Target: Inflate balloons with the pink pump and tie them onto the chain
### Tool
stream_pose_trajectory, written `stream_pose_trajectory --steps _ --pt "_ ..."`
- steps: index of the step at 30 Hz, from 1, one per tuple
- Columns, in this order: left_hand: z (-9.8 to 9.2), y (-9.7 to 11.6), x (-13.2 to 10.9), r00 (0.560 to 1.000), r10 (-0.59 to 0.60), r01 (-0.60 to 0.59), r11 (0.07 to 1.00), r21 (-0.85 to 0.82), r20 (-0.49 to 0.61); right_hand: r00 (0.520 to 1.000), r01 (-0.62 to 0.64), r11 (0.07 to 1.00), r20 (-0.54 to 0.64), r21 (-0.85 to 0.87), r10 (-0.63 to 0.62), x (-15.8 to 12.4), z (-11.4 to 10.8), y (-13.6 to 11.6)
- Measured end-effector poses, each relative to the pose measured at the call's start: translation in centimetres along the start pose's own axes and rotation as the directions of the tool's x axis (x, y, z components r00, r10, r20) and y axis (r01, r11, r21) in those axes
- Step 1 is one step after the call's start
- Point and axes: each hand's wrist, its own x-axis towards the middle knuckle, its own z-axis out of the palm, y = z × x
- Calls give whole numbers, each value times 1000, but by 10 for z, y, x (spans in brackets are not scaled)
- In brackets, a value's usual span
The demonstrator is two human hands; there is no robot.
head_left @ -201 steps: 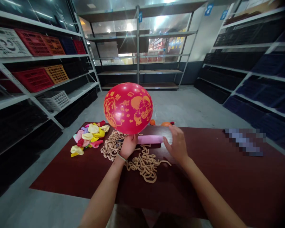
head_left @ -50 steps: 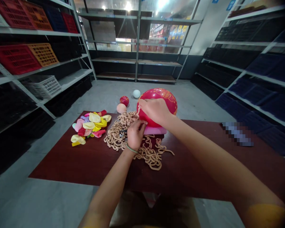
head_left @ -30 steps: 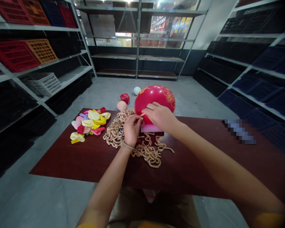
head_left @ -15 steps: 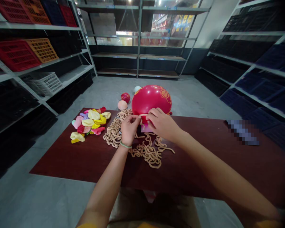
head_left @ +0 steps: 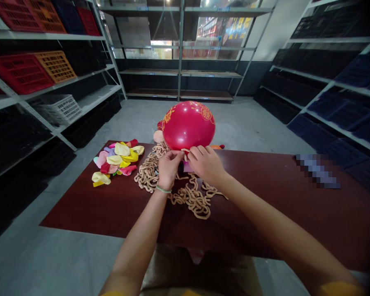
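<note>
The red balloon [head_left: 188,125] is standing inflated above the far edge of the table [head_left: 265,205], neck pointing down. The left hand [head_left: 168,168] and right hand [head_left: 206,164] are meeting under it, fingertips touching. Both are pinching closed on the balloon at its neck. A short tan cord end is showing between the fingertips; which hand is gripping it cannot be told.

Status, as judged: inflation is looking complete, and the neck is being worked with the cord, with no finished knot showing. A pile of cords [head_left: 191,197] is lying just beside the hands. A heap of flat balloons [head_left: 117,160] is lying to the left, not yet inflated. A peach balloon [head_left: 157,135] is lying on the floor beyond the table.
</note>
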Motion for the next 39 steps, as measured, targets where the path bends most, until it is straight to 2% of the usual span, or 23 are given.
stream_pose_trajectory --steps 5,9,11,16,19,21,25,29,31,34,39 --pt "-7 -4 6 1000 -21 21 1000 -14 12 991 135 990 -17 33 -135 -2 -8 11" --pt "-6 -9 6 999 -17 16 1000 8 48 937 336 939 -126 75 -326 3 -15 20" --pt "-3 -9 5 998 13 -13 1000 12 68 921 372 922 -166 109 -352 8 -16 24" --pt "1 -4 -1 981 151 -142 987 -78 122 957 270 952 -152 147 -248 15 -20 41" --pt "2 1 -4 960 211 -185 971 -148 183 958 272 954 -122 123 -258 17 -25 52" --pt "2 4 -5 950 206 -177 974 -139 236 952 295 952 -109 84 -285 20 -30 56" --pt "1 7 -6 938 109 -83 992 -93 330 924 377 926 -68 -2 -376 26 -38 59" --pt "-1 7 -5 937 20 47 982 -181 348 910 413 911 -43 2 -413 29 -41 59" --pt "-2 8 -5 928 -13 106 967 -230 372 918 395 917 -56 56 -392 28 -40 59" --pt "-3 8 -4 911 -51 174 947 -270 409 954 301 933 -79 198 -291 27 -39 59" --pt "-5 9 -4 894 -83 229 929 -290 440 981 187 901 -34 392 -189 29 -42 60"
